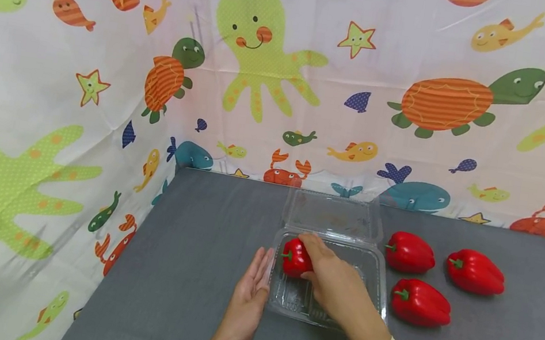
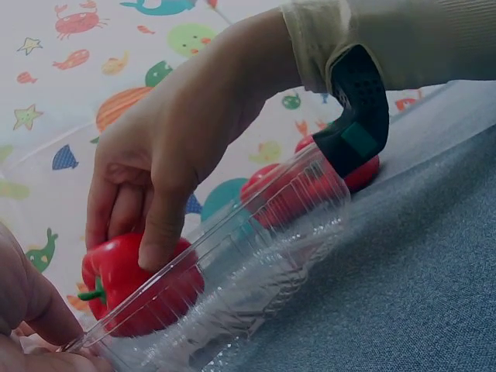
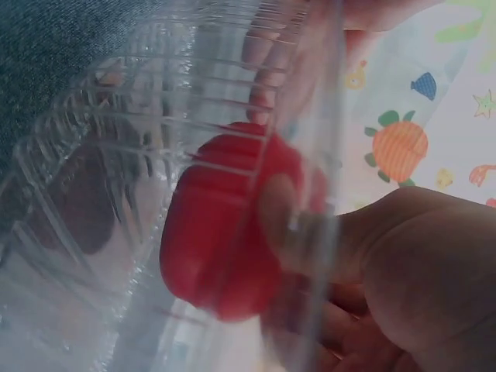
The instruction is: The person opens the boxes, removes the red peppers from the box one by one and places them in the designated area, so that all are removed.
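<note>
A red bell pepper point(image 1: 296, 259) with a green stem lies on its side over the left part of a clear plastic clamshell container point(image 1: 381, 275). My right hand point(image 1: 337, 283) grips the pepper from above, thumb on the near side and fingers behind it. In the left wrist view the pepper point(image 2: 143, 291) shows partly through the container's wall. At the container's left side, my left hand point(image 1: 248, 300) holds the rim, its long fingers lying along the outer wall. The left wrist view has the rim's corner between that thumb and fingers. The container's lid point(image 1: 331, 213) is folded back.
Three more red peppers lie right of the container: one near its back corner point(image 1: 409, 252), one farther right point(image 1: 475, 272), one in front point(image 1: 421, 303). The grey table point(image 1: 174, 272) meets a cloth point(image 1: 264, 151) printed with sea animals behind and at left.
</note>
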Demonstrator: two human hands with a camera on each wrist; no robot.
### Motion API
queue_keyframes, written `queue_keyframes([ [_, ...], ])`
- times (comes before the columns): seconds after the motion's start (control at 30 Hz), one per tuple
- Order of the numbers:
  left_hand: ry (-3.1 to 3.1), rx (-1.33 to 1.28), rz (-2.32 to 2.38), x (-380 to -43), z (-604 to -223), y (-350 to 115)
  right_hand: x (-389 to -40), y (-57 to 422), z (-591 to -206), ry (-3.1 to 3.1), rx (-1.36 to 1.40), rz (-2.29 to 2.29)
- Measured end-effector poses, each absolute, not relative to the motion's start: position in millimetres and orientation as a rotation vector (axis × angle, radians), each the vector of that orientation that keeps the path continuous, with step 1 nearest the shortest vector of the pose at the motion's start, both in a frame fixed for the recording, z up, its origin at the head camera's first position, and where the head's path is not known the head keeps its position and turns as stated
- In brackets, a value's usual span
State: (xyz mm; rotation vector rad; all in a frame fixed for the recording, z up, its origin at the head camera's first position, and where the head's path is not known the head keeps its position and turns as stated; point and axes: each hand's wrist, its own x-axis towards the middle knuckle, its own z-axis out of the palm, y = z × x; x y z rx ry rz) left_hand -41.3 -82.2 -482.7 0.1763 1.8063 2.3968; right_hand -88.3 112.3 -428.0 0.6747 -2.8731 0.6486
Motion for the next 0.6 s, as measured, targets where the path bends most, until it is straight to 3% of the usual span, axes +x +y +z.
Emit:
queue_keyframes([
  [0.6, 1.797, 0.170, 2.391, -40.6, -483.5, -81.7, -70.6, 123.7, -408.9, -2.821, 0.657, 0.626],
])
